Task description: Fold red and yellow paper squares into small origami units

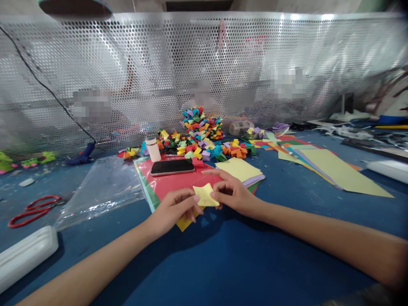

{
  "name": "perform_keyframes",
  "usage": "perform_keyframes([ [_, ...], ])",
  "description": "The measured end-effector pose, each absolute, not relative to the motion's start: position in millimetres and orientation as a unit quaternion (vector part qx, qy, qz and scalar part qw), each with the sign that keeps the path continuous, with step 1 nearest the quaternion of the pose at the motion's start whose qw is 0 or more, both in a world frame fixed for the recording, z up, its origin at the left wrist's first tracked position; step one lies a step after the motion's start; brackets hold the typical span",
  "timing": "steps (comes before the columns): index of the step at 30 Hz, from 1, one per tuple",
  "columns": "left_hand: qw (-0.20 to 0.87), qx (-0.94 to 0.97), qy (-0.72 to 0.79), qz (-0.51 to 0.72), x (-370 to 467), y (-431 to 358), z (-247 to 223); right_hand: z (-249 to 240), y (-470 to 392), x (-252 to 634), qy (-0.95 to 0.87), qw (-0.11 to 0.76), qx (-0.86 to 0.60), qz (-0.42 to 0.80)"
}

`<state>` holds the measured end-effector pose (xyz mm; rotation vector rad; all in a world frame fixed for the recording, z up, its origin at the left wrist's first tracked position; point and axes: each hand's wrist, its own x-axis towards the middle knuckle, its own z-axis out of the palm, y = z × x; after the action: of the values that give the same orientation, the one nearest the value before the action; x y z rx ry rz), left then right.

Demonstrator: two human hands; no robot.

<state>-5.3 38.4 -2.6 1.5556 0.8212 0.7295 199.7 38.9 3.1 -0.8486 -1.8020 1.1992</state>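
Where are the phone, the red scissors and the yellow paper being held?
phone (172, 167), head view, middle of its dark screen.
red scissors (34, 210), head view, on the handle loops.
yellow paper (205, 196), head view, centre of the square between both hands.

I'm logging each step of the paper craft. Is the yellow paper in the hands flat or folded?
Folded, partly: the yellow paper shows an upturned flap, pinched between left hand and right hand.
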Motion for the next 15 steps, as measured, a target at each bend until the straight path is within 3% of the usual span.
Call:
perform_keyframes([
  [15,0.603,0.648,0.331,0.326,-3.4,41.8,-9.7,3.0,41.2,200.6,-0.712,0.413,-0.352,0.446],
])
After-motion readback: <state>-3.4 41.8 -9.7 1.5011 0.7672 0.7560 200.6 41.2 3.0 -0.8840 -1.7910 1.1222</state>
